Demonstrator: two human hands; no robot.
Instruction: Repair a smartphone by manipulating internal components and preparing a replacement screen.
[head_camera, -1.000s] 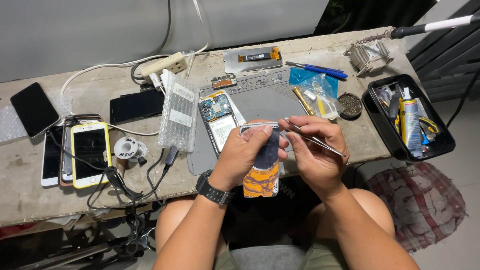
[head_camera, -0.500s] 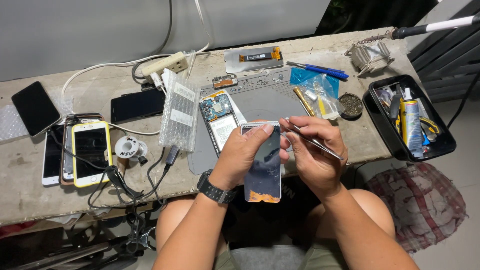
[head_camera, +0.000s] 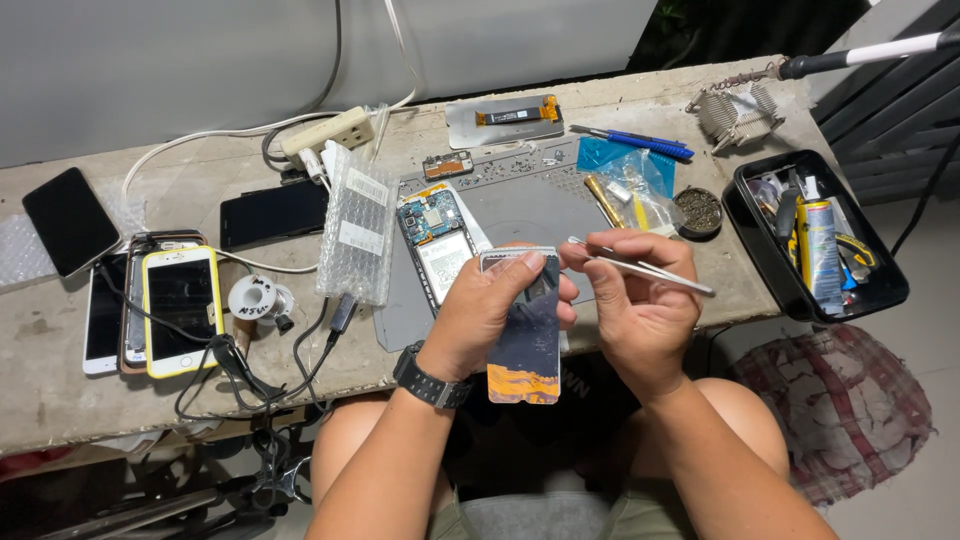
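Grey mat (head_camera: 520, 205) sits mid-bench; both hands work over its near edge, just past the bench lip and above the lap.

Left hand (head_camera: 480, 315) clamps the phone panel (head_camera: 527, 335) — thumb on the top corner, fingers wrapped behind its left side. Panel is off the bench, near upright and tilted slightly. Long axis runs away from the person: top end toward the mat, orange-patterned bottom end toward the lap. Glossy face is up toward the camera.

Right hand (head_camera: 640, 300) is closed on tweezers (head_camera: 640, 265), pinched between thumb and fingers. Tips point left, just beside the panel's top right corner; can't tell if they touch. Back end sticks out right, over the bench edge.

Room:
- Left of the hands: opened phone (head_camera: 437, 245) on the mat, bubble bag (head_camera: 355, 240) beside it, then a solder spool (head_camera: 255, 298) and cables. Tight.
- Far left: stack of phones (head_camera: 150, 305), well apart.
- Right: bare bench strip between the tweezers and the black tray (head_camera: 750, 235); round tin (head_camera: 698, 210) and blue bag (head_camera: 625, 175) behind it.
- Far edge: power strip (head_camera: 325, 133), flex part on a plate (head_camera: 510, 120), blue pen (head_camera: 635, 142), heatsink (head_camera: 738, 110).
- Near side: open air over the knees, freest direction.
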